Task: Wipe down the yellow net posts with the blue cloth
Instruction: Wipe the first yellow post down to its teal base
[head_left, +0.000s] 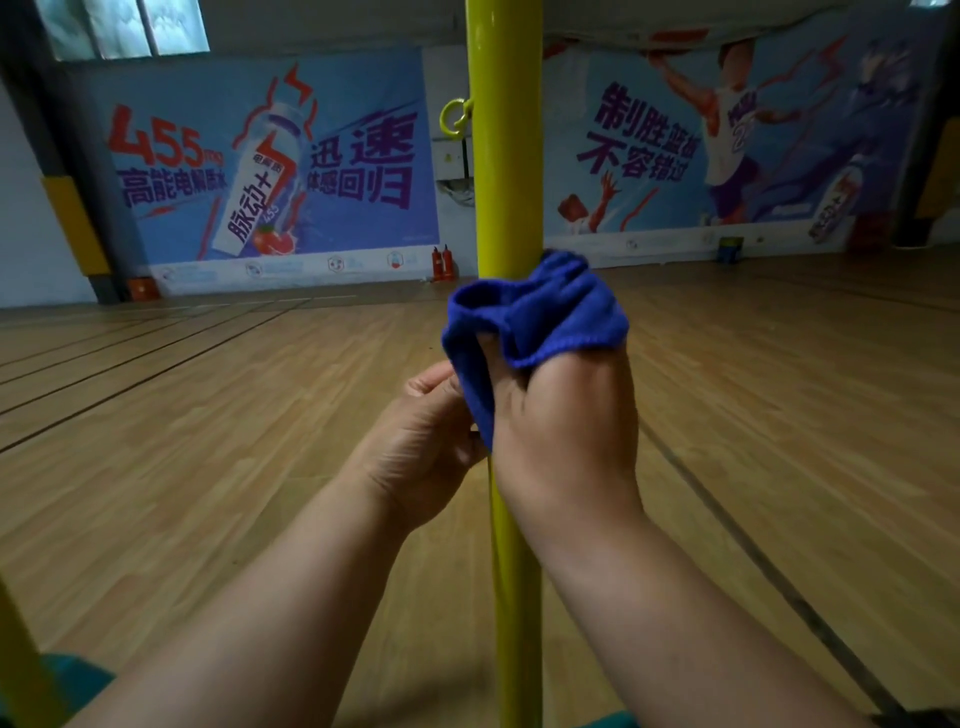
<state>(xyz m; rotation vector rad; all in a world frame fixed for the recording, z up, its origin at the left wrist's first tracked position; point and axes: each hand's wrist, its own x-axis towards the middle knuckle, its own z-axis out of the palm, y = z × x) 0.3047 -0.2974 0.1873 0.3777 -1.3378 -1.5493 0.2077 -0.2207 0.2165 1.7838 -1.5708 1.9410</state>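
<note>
- Post first: I see one yellow net post (503, 156) rising upright through the middle of the head view, from the bottom edge to the top edge.
- Blue cloth (540, 312) sits bunched against the post's near face, a little above both hands, with one tail hanging down to the left of my right hand.
- My right hand (563, 431) has its fingers curled into the cloth, grasping the lower part of the bundle; the back of the hand faces the camera and covers the post there.
- My left hand (426, 441) is just left of the post, fingers curled, fingertips touching the hanging tail of the cloth. I read it as pinching that tail, though the tips themselves are partly hidden behind the fabric.
- Both forearms come in from the bottom edge, one on each side of the post.
- A yellow ring hook (456, 118) sticks out from the post's left side, well above the cloth.
- Behind the post lies a wooden court floor (208, 415) with dark lines, and beyond it blue wall banners (270, 156) with large printed characters.
- Two red fire extinguishers (441, 264) stand at the wall's foot, left of the post.
- Another yellow bar (21, 670) crosses the bottom-left corner.
</note>
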